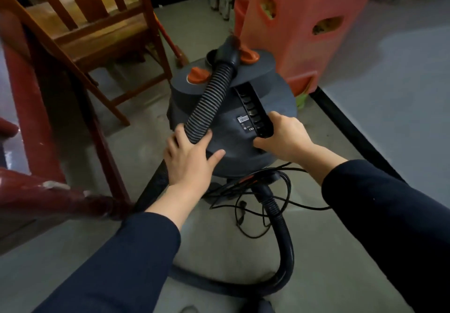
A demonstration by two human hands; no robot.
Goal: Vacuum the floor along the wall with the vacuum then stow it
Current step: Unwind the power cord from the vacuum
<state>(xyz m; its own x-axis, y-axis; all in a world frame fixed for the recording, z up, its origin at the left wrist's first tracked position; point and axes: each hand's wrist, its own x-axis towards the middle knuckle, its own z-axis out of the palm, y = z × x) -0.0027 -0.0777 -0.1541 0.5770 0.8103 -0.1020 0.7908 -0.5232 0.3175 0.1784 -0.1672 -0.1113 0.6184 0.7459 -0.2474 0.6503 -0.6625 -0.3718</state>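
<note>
A person crouched over a grey canister vacuum (243, 153) standing on the concrete floor (341, 252) close to the wall's black skirting (350, 132). The task appeared to be at its stowing stage. The right hand (285, 137) was curled round the near end of the slotted carry handle (250, 108), apparently to steer or lift the machine. The left hand (192, 159) lay spread on the casing, its fingers astride the ribbed hose (211, 96) and its thumb flat on the body. That hold was probably meant to pin the hose down so it would not swing. The rest of the hose looped across the floor behind the vacuum, beside a loose tangle of power cord (267, 198) at its near edge. Both were likely to drag or snag if the vacuum was moved. The gap ahead looked tight. A wooden chair (97, 35) crowded the left side, with dark red furniture legs (31, 118) nearer still. A stack of red plastic stools (304, 28) stood just beyond the vacuum on the right.
</note>
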